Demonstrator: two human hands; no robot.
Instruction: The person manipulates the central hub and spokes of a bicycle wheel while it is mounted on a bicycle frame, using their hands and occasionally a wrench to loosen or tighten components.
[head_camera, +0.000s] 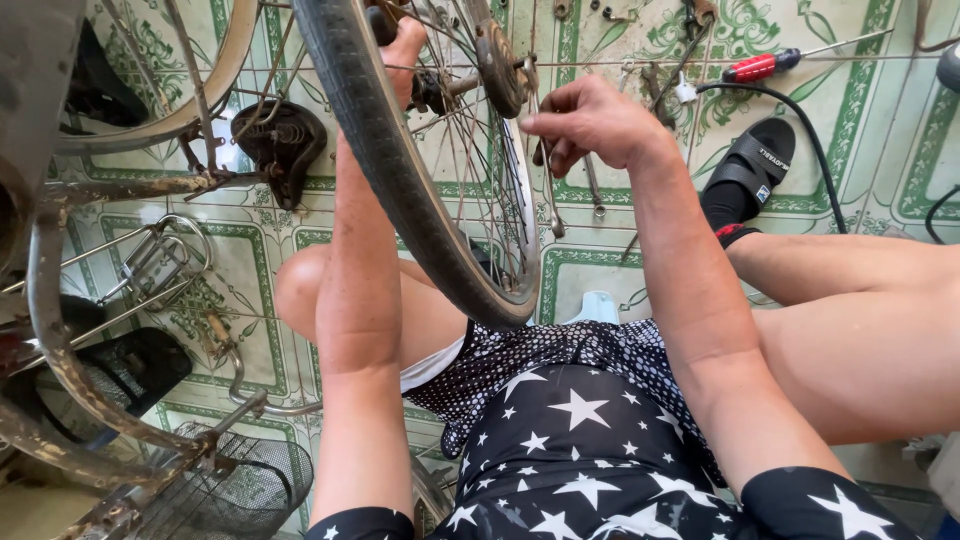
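Observation:
A bicycle wheel (400, 190) with a black tyre and rusty spokes stands between my knees. My left hand (403, 45) reaches behind the tyre to the hub (440, 90); its fingers are mostly hidden, gripping something dark near the axle. My right hand (590, 120) is closed just right of the sprocket (500, 65), fingers pinched on a thin metal spanner (553, 200) that hangs down beside the rim.
A rusty bike frame (60, 330), a wire basket (220, 490), a rear rack (150, 260) and a black saddle (280, 140) lie at the left on the green-patterned tile floor. A red-handled screwdriver (765, 66), black cable (800, 120) and loose spanners lie at the top right.

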